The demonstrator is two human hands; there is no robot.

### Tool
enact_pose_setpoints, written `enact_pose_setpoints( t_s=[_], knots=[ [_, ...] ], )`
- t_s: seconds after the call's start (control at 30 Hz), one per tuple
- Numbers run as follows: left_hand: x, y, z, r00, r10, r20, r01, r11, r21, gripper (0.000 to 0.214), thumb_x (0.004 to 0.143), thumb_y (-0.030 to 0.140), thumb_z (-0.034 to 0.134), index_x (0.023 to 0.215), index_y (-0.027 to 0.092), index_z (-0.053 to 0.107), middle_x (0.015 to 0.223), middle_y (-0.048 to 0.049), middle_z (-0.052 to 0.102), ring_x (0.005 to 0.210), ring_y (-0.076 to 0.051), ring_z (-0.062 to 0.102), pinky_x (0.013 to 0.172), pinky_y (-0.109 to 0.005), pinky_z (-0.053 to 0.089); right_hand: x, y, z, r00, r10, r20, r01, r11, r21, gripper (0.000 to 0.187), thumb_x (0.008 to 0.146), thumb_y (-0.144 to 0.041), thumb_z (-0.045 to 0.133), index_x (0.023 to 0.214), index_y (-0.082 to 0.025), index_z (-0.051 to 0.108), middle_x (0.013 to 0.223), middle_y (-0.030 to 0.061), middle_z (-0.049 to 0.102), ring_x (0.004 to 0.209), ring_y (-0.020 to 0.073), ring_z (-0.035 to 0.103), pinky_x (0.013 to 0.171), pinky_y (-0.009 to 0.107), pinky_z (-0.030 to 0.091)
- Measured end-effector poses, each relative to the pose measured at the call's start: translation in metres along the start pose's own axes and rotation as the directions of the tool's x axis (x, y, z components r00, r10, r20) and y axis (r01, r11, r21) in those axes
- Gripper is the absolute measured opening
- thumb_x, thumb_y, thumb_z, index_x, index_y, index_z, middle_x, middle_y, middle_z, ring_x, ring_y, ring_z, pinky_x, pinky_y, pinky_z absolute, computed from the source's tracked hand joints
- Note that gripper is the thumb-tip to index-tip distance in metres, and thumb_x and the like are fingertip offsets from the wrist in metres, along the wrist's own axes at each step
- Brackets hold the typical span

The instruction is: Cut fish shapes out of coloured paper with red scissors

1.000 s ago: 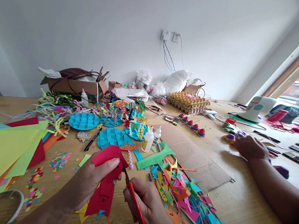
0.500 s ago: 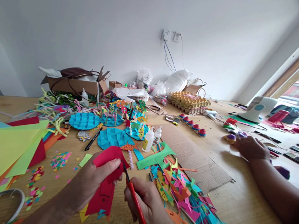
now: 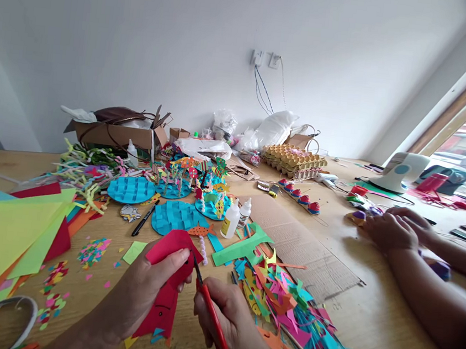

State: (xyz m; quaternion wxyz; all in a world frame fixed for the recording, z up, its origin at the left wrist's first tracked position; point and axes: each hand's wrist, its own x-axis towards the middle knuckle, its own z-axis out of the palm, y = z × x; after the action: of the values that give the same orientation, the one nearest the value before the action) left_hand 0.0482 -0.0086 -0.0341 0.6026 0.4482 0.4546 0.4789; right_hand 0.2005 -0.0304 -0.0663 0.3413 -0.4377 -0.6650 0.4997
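A plain white wall (image 3: 146,49) stood behind the pale wooden table (image 3: 366,333) that I saw through the head view. The thin, bright red paper (image 3: 167,295) was in the near middle, its upper part folded over and its lower part, with small black drawn marks, reaching down below; I could not tell whether it was one sheet or two overlapping. The left hand (image 3: 144,284) had it pinched, thumb on top and fingers beneath, and the right hand (image 3: 237,314) was clamped around the handles of one pair of red-handled metal scissors (image 3: 215,322), the dark blades at the paper's right edge; how far the blades were parted I could not tell. I judged the paper very light, bendable, easily creased or torn and hardly slippery, best gripped flat close to the blades but clear of them; the scissors looked rigid and heavier, best held by the loops. Around them I counted four round blue-covered discs (image 3: 130,190), two white plastic glue bottles (image 3: 230,220) side by side, one black marker pen (image 3: 145,218) and one flat brown corrugated cardboard sheet (image 3: 300,248). The multicoloured paper scraps (image 3: 289,313) were too many to count. At the right were a co-worker's two hands (image 3: 391,235), their fingers unclear to me.
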Motion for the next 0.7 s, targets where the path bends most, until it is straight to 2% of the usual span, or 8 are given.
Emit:
enact_pose_setpoints(
  t_s=[0.27,0.47,0.7],
  knots=[
    [-0.002,-0.013,0.006,1.0,0.002,-0.027,-0.004,0.998,-0.065,0.015,0.073,0.034,0.064,0.071,0.019,0.062,0.052,0.0049,0.056,0.053,-0.013,0.052,0.055,-0.024,0.043,0.0,-0.001,0.002,1.0,0.009,0.0,-0.009,0.996,0.093,0.049,0.082,-0.061,0.043,0.058,-0.019,0.036,0.05,-0.0059,0.031,0.047,0.0075,0.027,0.041,0.019,0.02],
    [-0.003,-0.016,0.007,1.0,0.025,-0.017,-0.026,0.998,-0.059,0.018,0.076,0.036,0.062,0.069,0.019,0.061,0.055,0.0052,0.054,0.056,-0.013,0.051,0.057,-0.024,0.043,-0.002,0.002,0.004,1.0,0.008,0.02,-0.011,0.993,0.116,0.053,0.083,-0.066,0.034,0.062,-0.018,0.039,0.048,-0.0058,0.035,0.044,0.0068,0.029,0.04,0.019,0.021],
    [-0.006,-0.018,0.007,0.998,0.012,-0.063,-0.014,0.999,-0.044,0.023,0.074,0.039,0.063,0.066,0.019,0.058,0.055,0.0055,0.054,0.054,-0.011,0.047,0.054,-0.023,0.039,-0.002,0.001,0.008,1.0,-0.008,-0.03,0.014,0.979,0.205,0.054,0.079,-0.068,0.039,0.058,-0.018,0.037,0.046,-0.0069,0.032,0.04,0.0051,0.027,0.036,0.018,0.019]
  ],
)
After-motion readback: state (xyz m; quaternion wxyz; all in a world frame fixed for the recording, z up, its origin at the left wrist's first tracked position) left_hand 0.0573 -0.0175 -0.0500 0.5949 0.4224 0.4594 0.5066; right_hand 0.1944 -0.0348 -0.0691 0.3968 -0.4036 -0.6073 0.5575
